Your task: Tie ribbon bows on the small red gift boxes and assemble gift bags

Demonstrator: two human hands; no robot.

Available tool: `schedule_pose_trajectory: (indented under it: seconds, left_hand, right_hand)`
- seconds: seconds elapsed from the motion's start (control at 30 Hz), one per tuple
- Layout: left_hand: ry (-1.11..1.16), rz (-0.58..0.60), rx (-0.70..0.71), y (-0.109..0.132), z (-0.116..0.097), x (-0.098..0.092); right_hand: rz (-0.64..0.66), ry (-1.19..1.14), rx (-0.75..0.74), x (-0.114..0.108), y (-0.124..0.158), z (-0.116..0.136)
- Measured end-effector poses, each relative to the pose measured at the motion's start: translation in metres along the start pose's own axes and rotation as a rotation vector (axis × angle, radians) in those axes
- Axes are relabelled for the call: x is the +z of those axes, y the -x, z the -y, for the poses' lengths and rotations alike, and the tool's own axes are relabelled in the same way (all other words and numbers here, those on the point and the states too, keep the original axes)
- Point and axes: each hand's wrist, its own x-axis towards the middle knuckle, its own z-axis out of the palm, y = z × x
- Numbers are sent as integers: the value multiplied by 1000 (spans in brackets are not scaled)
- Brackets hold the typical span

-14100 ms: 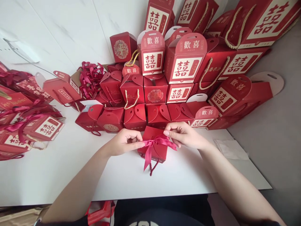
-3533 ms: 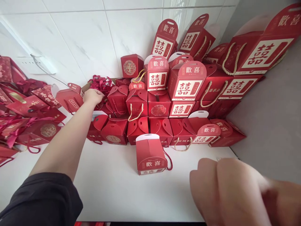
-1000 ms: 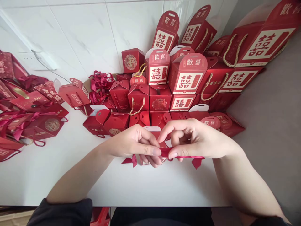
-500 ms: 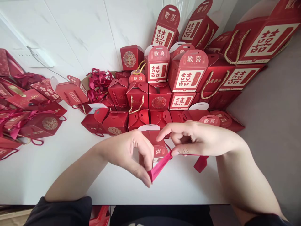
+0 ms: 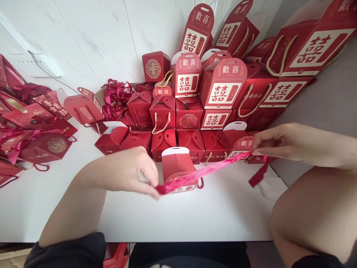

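A pink-red ribbon (image 5: 208, 171) stretches in a slant between my two hands, slightly blurred. My left hand (image 5: 136, 171) pinches its lower left end between thumb and fingers. My right hand (image 5: 269, 141) grips it farther up on the right, and a short darker tail of ribbon (image 5: 259, 174) hangs below that hand. Behind the ribbon, a small red gift box (image 5: 177, 163) with a rounded, white-backed flap stands on the white table (image 5: 173, 219). The ribbon crosses in front of the box's lower part, and a dark red cord loop shows at its right side.
Red gift boxes (image 5: 189, 115) are stacked in rows against the tiled wall. A bunch of dark pink ribbons (image 5: 118, 93) lies behind them on the left. More boxes and bags (image 5: 47, 145) crowd the far left. A thin whitish sheet (image 5: 272, 188) lies at the right.
My hands have moved apart, the right one far to the right and the left one a little left and up. The ribbon between them has gone from a short piece to a long stretched length.
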Motion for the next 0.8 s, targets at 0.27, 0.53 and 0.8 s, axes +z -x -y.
schedule_pose_trajectory:
  seconds: [0.27, 0.53, 0.8]
  left_hand:
    - [-631, -1134, 338, -19, 6, 26]
    - [-676, -1076, 336, -27, -3, 34]
    - [-138, -645, -70, -19, 2, 25]
  right_hand:
    - [-17, -58, -73, 25, -8, 38]
    - [94, -549, 10, 114, -68, 34]
    - [-14, -754, 280, 139, -18, 35]
